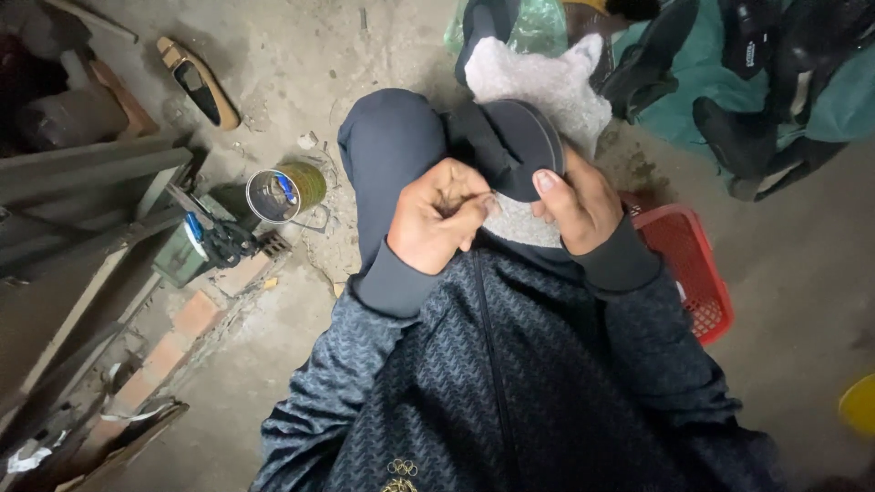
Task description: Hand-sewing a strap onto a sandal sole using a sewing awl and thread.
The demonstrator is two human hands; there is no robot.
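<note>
A dark shoe (506, 146) with a grey sole edge rests on my lap, on a grey-white woolly cloth (547, 87) spread over my knees. My right hand (579, 205) grips the shoe at its near rim, thumb pressed on the sole. At the same rim, my left hand (442, 219) has its fingers pinched tight together; what it pinches is too small to tell. I wear a dark patterned zip jacket and dark trousers.
A red plastic basket (697, 273) stands by my right side. To the left are a tin can (287, 189) with tools inside, a green box with scissors (214, 239), bricks and planks. A loose shoe sole (199, 82) lies on the floor. Dark shoes lie on green cloth (729, 100) at the back right.
</note>
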